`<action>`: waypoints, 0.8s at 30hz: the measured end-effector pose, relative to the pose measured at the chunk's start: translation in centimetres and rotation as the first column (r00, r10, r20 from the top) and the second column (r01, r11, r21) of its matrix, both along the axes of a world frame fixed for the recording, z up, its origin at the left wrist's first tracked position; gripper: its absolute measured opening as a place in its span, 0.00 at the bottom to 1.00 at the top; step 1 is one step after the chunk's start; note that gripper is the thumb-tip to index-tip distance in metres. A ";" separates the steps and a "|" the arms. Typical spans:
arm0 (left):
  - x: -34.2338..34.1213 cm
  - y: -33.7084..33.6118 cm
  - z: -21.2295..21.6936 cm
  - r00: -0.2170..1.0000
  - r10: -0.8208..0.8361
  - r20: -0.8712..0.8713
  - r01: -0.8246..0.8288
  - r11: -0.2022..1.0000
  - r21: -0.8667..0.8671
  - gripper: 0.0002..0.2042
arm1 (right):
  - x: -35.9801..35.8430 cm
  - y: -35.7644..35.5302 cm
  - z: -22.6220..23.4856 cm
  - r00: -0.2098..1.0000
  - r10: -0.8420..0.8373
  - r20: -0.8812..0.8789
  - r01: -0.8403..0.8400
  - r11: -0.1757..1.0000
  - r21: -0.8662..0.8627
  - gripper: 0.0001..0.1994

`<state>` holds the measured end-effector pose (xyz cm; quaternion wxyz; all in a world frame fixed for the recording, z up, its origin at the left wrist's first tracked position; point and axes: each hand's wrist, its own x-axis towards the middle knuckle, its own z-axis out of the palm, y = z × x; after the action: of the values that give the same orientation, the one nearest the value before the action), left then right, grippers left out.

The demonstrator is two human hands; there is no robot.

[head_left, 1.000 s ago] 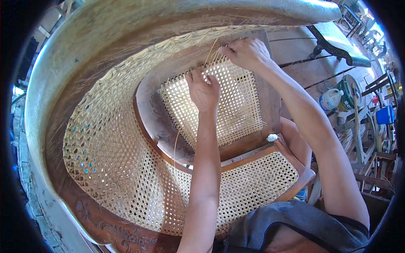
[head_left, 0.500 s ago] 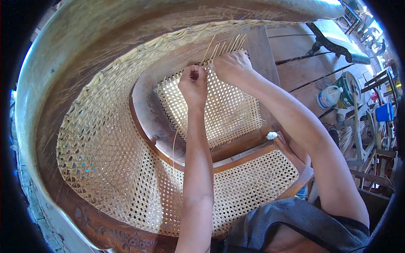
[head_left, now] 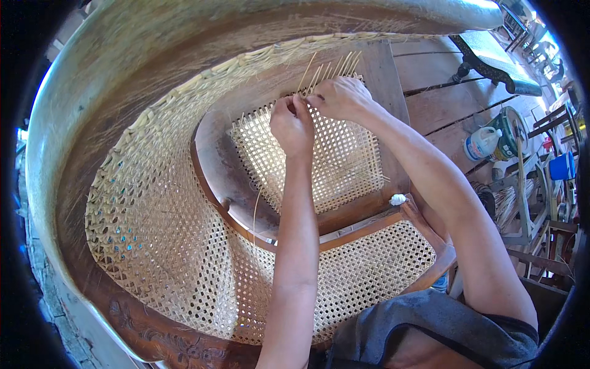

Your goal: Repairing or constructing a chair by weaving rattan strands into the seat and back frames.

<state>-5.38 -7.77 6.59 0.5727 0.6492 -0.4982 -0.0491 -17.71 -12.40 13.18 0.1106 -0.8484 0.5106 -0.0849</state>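
Note:
A square panel of woven cane [head_left: 332, 163] fills the opening of a wooden seat frame [head_left: 212, 150]. My left hand [head_left: 292, 123] is closed in a pinch at the panel's far edge, its fingertips meeting those of my right hand. What it pinches is too small to make out. Just right of it, my right hand [head_left: 342, 98] has its fingers curled together over the same edge, and whatever they grip is hidden. Several thin cane pegs [head_left: 344, 63] stick up along that edge behind my right hand. One loose cane strand [head_left: 255, 215] hangs over the frame's near rim.
A curved wooden backrest [head_left: 67, 184] with cane webbing [head_left: 153, 234] wraps around the left and far side. A small white bundle [head_left: 397, 199] lies near the frame's right corner. On the plank floor to the right stand a white jug [head_left: 483, 144], a dark green bucket [head_left: 509, 132] and a blue pail [head_left: 561, 166].
My left hand has shifted right and its fingertips now meet my right hand's. My right hand has turned slightly, its fingers drawn toward the left hand.

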 end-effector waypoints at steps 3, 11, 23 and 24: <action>-0.8 -0.3 0.1 0.996 0.047 0.072 -0.046 0.999 -0.016 0.12 | -0.2 -0.1 -0.3 1.000 0.021 0.004 -0.021 0.999 -0.045 0.21; -0.4 0.3 -0.2 0.998 0.048 0.044 -0.049 0.998 0.033 0.11 | -0.1 0.0 0.3 0.999 0.033 0.000 -0.033 0.999 -0.039 0.20; -0.2 0.4 -1.7 0.999 -0.027 -0.041 0.021 0.989 -0.143 0.04 | 0.3 0.5 0.6 0.994 -0.107 -0.024 0.102 0.985 -0.140 0.21; -0.3 0.2 -1.8 1.000 -0.009 -0.003 0.009 0.989 -0.151 0.04 | 0.5 0.6 0.3 0.994 -0.108 -0.023 0.104 0.985 -0.140 0.21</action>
<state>-5.63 -7.53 4.81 0.6209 0.6016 -0.5023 -0.0151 -17.24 -11.84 13.44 0.0389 -0.8268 0.5496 -0.1128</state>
